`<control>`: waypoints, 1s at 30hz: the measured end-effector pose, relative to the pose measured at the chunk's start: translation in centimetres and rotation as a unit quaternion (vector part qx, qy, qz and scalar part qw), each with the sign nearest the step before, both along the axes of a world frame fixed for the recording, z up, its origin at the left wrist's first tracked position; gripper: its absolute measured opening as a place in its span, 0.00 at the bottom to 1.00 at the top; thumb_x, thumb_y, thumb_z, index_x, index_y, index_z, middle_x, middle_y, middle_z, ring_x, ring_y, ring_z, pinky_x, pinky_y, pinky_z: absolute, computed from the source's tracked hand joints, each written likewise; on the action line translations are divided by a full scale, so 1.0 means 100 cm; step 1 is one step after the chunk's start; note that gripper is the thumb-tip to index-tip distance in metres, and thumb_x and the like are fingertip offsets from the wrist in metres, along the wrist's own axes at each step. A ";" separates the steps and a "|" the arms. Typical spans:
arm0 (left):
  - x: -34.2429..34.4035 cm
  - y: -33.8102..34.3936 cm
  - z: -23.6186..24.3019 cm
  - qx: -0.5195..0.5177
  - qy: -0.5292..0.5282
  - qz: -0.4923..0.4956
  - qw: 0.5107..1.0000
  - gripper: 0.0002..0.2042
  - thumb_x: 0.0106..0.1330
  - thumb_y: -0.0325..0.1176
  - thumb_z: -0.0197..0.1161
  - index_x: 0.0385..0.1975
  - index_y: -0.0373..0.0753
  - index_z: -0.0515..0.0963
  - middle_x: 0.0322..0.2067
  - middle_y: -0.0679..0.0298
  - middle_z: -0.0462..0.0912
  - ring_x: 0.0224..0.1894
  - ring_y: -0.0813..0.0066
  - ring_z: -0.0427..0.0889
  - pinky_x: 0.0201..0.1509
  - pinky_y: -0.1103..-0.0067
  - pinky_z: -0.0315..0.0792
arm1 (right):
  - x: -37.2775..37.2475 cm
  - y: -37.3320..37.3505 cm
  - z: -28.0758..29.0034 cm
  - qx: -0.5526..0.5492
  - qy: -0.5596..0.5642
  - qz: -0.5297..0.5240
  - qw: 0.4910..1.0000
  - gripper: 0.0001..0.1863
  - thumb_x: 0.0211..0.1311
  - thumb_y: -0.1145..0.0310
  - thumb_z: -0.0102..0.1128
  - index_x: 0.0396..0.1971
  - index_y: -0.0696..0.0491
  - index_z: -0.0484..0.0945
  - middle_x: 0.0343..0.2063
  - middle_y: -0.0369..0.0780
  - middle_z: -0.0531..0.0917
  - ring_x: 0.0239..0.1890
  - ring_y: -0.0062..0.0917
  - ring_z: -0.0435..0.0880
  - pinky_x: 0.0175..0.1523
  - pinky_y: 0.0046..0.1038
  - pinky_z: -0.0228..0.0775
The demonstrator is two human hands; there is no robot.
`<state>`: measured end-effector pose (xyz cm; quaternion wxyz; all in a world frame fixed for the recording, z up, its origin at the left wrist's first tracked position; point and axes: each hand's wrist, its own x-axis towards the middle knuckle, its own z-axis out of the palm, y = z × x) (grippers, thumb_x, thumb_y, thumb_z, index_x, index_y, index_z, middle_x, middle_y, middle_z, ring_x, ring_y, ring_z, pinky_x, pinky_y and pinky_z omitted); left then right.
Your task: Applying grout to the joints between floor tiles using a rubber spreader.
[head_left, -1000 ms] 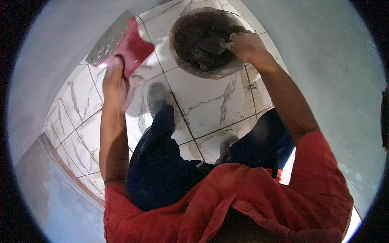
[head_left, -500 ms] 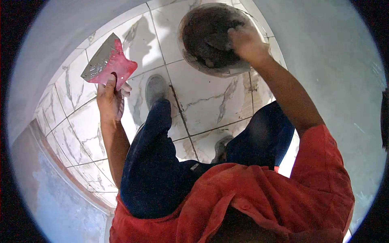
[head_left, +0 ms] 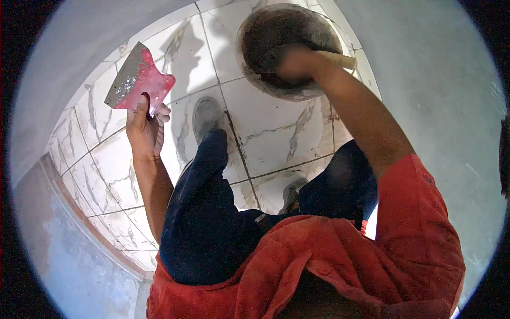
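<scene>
My left hand (head_left: 146,125) grips a pink plastic spreader (head_left: 146,84), thumb on its near side. Wet grey paste coats the spreader's far left edge. Well to the right, my right hand (head_left: 297,64) is down inside a round bucket (head_left: 243,69) with dark inner walls. Motion blur hides its fingers, so whether it holds anything is unclear. A pale, wood-coloured handle (head_left: 342,60) sticks out past my right wrist over the bucket's right side; what it belongs to is hidden.
White marbled tiles (head_left: 273,135) with dark joints and smudges cover the floor. A smooth grey wall (head_left: 441,117) rises close on my right, and a bluish patchy wall (head_left: 85,255) stands at lower left. My shoe (head_left: 207,114) is between spreader and bucket.
My right hand has moved left and deeper into the bucket, and the pale handle now shows beside its wrist. My left hand has shifted only slightly with the spreader.
</scene>
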<state>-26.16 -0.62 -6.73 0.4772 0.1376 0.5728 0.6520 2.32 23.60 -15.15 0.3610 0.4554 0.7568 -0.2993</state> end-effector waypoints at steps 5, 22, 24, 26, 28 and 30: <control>0.005 0.007 -0.002 0.002 -0.018 0.010 1.000 0.13 0.69 0.37 0.56 0.44 0.34 0.71 0.24 0.61 0.78 0.24 0.74 0.77 0.28 0.81 0.70 | 0.023 0.030 -0.017 0.150 0.125 0.183 0.964 0.22 0.56 0.52 0.54 0.29 0.58 0.84 0.31 0.53 0.82 0.40 0.45 0.83 0.48 0.42 0.74; -0.007 -0.002 -0.015 0.024 -0.055 0.003 0.998 0.12 0.70 0.32 0.52 0.48 0.34 0.67 0.32 0.56 0.80 0.26 0.69 0.80 0.26 0.79 0.75 | 0.003 0.009 -0.019 0.187 0.275 -0.017 0.943 0.19 0.57 0.60 0.59 0.43 0.59 0.79 0.42 0.54 0.80 0.48 0.48 0.78 0.55 0.40 0.69; -0.007 0.000 -0.014 0.015 -0.040 -0.015 0.999 0.12 0.69 0.33 0.52 0.47 0.34 0.68 0.32 0.56 0.80 0.25 0.69 0.80 0.26 0.80 0.75 | 0.014 0.014 -0.019 0.191 0.302 -0.034 0.934 0.20 0.57 0.59 0.58 0.43 0.59 0.79 0.43 0.53 0.81 0.48 0.47 0.79 0.55 0.40 0.70; 0.000 0.003 -0.010 -0.007 -0.019 -0.012 1.000 0.11 0.68 0.34 0.54 0.44 0.35 0.69 0.28 0.60 0.79 0.24 0.72 0.78 0.26 0.81 0.72 | 0.021 0.013 -0.009 0.093 0.332 -0.114 0.932 0.20 0.56 0.60 0.59 0.45 0.58 0.78 0.43 0.53 0.80 0.47 0.47 0.79 0.54 0.39 0.70; 0.008 0.008 -0.004 -0.028 0.003 -0.008 1.000 0.10 0.67 0.36 0.56 0.41 0.36 0.71 0.25 0.63 0.78 0.22 0.75 0.76 0.26 0.82 0.69 | 0.029 0.010 0.004 0.098 0.348 -0.113 0.926 0.20 0.57 0.63 0.59 0.46 0.57 0.77 0.39 0.49 0.81 0.43 0.39 0.79 0.50 0.35 0.70; 0.012 0.013 -0.001 -0.042 0.036 -0.027 0.998 0.11 0.66 0.36 0.58 0.41 0.37 0.72 0.24 0.65 0.78 0.21 0.77 0.75 0.24 0.83 0.67 | 0.042 0.006 0.019 0.104 0.364 -0.110 0.919 0.19 0.58 0.65 0.59 0.48 0.57 0.76 0.35 0.45 0.82 0.39 0.30 0.80 0.47 0.31 0.69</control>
